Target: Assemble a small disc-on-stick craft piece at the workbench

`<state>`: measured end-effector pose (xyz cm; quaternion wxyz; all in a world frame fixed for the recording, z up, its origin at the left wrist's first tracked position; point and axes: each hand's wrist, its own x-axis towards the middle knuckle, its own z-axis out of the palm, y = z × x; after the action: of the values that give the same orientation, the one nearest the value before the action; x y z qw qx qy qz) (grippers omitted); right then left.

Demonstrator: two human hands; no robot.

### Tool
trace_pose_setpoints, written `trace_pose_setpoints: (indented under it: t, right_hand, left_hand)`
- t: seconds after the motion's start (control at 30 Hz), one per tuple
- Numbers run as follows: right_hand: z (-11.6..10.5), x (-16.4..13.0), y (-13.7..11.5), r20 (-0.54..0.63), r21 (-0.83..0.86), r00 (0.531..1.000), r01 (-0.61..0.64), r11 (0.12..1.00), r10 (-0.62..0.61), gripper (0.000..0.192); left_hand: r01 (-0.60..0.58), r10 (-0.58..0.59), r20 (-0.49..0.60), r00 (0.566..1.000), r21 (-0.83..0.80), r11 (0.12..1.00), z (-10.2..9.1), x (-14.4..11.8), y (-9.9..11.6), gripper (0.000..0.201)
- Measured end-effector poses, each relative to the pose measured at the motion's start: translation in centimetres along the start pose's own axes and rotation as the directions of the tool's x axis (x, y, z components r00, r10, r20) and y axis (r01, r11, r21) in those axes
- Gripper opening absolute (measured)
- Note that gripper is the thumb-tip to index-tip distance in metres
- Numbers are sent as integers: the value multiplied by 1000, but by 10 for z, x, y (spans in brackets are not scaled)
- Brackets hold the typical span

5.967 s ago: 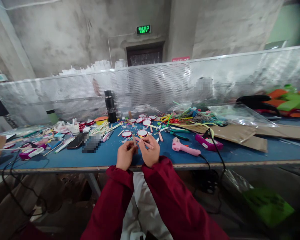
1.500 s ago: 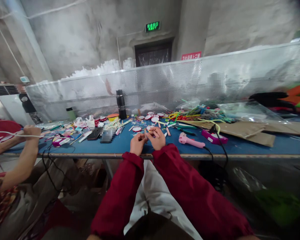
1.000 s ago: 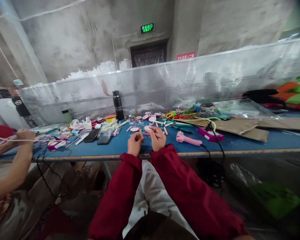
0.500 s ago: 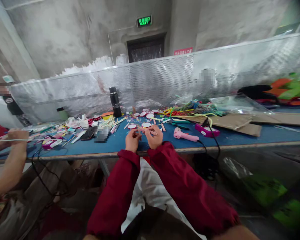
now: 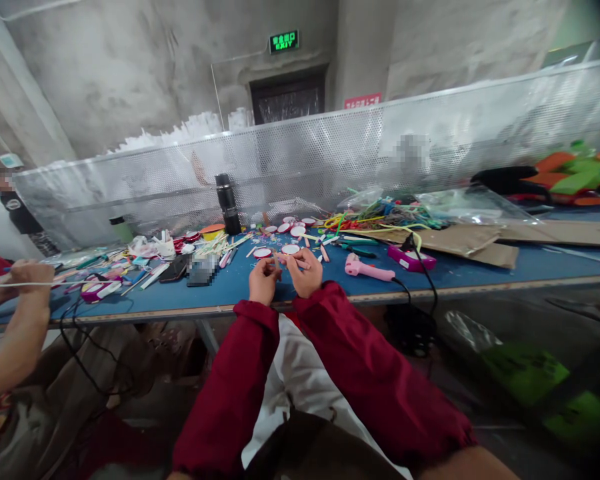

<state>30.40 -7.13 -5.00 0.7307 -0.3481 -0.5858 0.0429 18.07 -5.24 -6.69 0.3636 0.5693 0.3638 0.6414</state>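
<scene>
Just above the near edge of the blue table, my two hands are close together. My left hand [image 5: 263, 281] pinches a small, thin tan strip [image 5: 277, 262] upright between thumb and fingertips. In my right hand [image 5: 308, 276] is a slim pink stick [image 5: 301, 264], its tip pointing at the strip; whether they touch I cannot tell. White discs with red rims [image 5: 291, 249] lie right behind the hands. A pink hot glue gun [image 5: 369, 268] rests on the table to the right, its black cable running off the edge.
A black flask [image 5: 229, 204] stands behind the hands. Purple boxes with cords [image 5: 412, 259], pliers [image 5: 356, 252], coloured pipe cleaners [image 5: 387, 215] and cardboard [image 5: 445, 241] lie rightward. A phone [image 5: 175, 268] and craft scraps lie leftward, near a co-worker's hand [image 5: 33, 275].
The view has shifted slightly. Both my hands keep almost the same pose, with the strip and the stick still held close together.
</scene>
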Motion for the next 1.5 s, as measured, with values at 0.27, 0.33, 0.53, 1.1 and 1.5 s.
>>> trace_pose_setpoints:
  t: [0.27, 0.33, 0.53, 1.1, 1.5]
  right_hand:
    - [-1, 1, -3, -35, -26, 999, -7, 1000, 6, 18]
    - [-1, 1, -3, -28, -30, 1000, 0, 1000, -1, 18]
    - [-1, 1, -2, -20, -13, 1000, -2, 1000, 2, 19]
    - [-1, 1, -3, -10, -33, 1000, -7, 999, 6, 18]
    - [-2, 2, -3, -19, -55, 1000, 17, 998, -18, 19]
  left_hand:
    - [11, -12, -19, 1000, -9, 1000, 0, 1, -1, 24]
    - [13, -13, -18, 1000, -8, 1000, 0, 0, 0, 24]
    - [15, -15, -8, 1000, 5, 1000, 1, 0, -1, 24]
    - [6, -6, -7, 1000, 11, 1000, 0, 1, -2, 24]
    - [3, -3, -2, 1000, 14, 1000, 0, 0, -1, 25]
